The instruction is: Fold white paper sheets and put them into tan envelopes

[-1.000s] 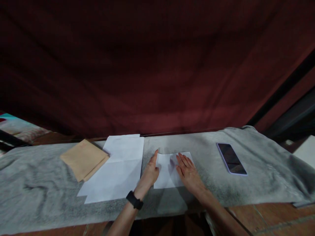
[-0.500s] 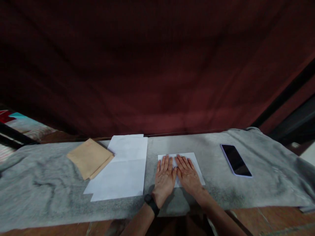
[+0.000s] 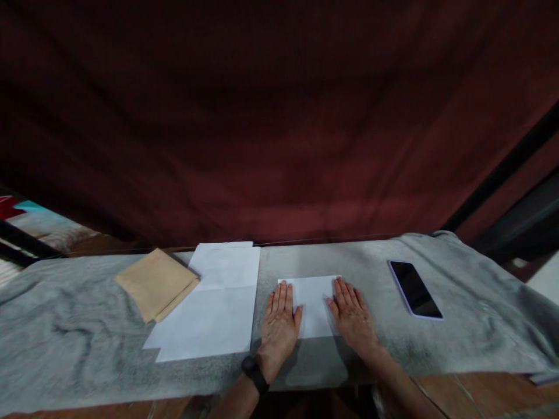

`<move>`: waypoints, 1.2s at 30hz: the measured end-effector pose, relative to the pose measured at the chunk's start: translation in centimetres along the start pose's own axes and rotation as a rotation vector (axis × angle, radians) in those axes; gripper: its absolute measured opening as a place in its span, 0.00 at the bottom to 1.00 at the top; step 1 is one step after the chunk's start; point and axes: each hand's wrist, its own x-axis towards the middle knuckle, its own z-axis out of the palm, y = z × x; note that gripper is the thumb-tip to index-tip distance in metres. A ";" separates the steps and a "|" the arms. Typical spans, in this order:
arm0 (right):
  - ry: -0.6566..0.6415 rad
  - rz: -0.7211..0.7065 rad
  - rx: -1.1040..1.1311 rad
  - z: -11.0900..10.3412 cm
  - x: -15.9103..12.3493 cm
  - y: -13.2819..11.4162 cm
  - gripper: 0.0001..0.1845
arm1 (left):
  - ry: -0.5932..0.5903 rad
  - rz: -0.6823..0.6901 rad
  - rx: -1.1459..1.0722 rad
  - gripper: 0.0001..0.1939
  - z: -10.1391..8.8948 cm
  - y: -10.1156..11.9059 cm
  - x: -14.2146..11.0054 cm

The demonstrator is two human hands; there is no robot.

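Note:
A small white sheet of paper (image 3: 313, 305) lies flat on the grey cloth between my two hands. My left hand (image 3: 279, 320) rests palm down over its left edge, fingers stretched forward and thumb out. Over the right edge lies my right hand (image 3: 351, 314), also flat, with its fingers pointing away from me. Neither hand grips anything. The paper's side edges are partly hidden under the hands. A dark watch (image 3: 255, 375) sits on my left wrist.
Larger white sheets (image 3: 213, 314) lie stacked left of my hands. Brown envelopes or folded brown paper (image 3: 155, 282) overlap their left side. A phone (image 3: 416, 289) in a lilac case lies at the right. A dark red curtain (image 3: 279, 134) hangs behind the cloth-covered surface (image 3: 371, 259).
My hands have slid apart, from side by side at the paper's middle out to its left and right edges. The middle of the paper now shows.

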 end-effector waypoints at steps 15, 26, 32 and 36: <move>-0.016 -0.159 0.093 -1.8 -1.4 -3.2 0.33 | 0.029 0.137 0.039 0.30 0.7 2.8 -1.7; 0.003 -0.053 0.001 -0.9 -2.9 1.0 0.32 | 0.074 0.052 0.028 0.31 0.0 0.8 -2.9; 0.024 -0.030 -0.015 -0.9 -2.0 1.0 0.29 | 0.042 0.050 -0.003 0.29 -0.4 1.3 -1.6; 0.001 -0.030 0.045 -1.1 0.5 -1.1 0.30 | -0.008 0.090 -0.041 0.29 -0.2 2.9 0.4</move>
